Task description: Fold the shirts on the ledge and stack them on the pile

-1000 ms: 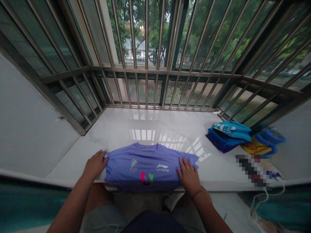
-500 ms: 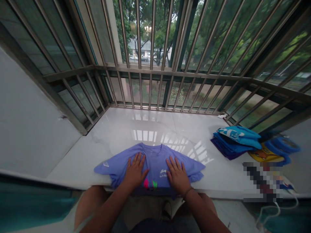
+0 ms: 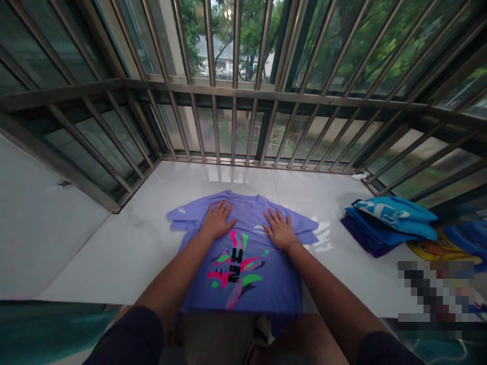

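Observation:
A purple T-shirt (image 3: pixel 274 284) with a pink, green and black print lies front side up on the white sill (image 3: pixel 323 284). Its collar points toward the window, and its lower hem hangs at the sill's near edge. Flat on the upper chest, on the left, rests my left hand (image 3: pixel 219 220) with fingers spread. My right hand (image 3: pixel 280 229) lies flat on the other side of the chest, beside the small white logo, its fingers also apart. Both sleeves stretch outward on the sill.
To the right sits a stack of folded blue and purple clothes (image 3: pixel 380 228). Beyond it are a yellow and blue item (image 3: pixel 445 246) and a pixelated patch. Metal window bars (image 3: pixel 243 126) enclose the sill's far side, with a white wall (image 3: pixel 45 218) at left.
Both hands have pushed forward, flat on the T-shirt. The shirt has slid toward the window, and more of its printed front now lies on the sill. The camera view has shifted too.

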A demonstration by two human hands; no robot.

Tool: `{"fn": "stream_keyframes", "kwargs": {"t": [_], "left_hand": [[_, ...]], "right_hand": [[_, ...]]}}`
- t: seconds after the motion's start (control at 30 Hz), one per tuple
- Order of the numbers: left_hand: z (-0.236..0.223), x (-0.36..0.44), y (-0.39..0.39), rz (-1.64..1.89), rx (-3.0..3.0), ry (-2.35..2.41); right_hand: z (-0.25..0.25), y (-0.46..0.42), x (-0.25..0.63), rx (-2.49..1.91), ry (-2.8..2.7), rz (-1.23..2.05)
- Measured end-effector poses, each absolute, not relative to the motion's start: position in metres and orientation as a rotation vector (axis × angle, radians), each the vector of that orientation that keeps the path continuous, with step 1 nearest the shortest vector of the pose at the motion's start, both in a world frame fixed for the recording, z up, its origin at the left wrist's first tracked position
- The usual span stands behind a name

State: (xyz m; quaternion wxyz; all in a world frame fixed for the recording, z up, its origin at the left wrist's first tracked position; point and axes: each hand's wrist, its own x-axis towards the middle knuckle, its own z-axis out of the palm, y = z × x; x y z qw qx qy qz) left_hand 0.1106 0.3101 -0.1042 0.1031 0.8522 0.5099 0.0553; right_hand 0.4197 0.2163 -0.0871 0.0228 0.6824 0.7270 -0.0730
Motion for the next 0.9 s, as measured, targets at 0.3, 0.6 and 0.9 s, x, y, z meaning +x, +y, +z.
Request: {"fn": "stream_keyframes", "kwargs": {"t": [0.3,0.6,0.9], "left_hand": [[-0.098,0.122,0.320,0.297,2.495,1.616],[-0.107,-0.034,0.196,0.383,2.189,2.129],[-0.081,-0.073,0.206,0.488,2.067,2.074]], "right_hand": [[-0.093,0.251,0.434,2.107,2.255,-0.224],[-0.083,0.249,0.426,2.151,2.255,-0.204],[-0.040,0.189,0.344,2.281,2.284,-0.035]]}}
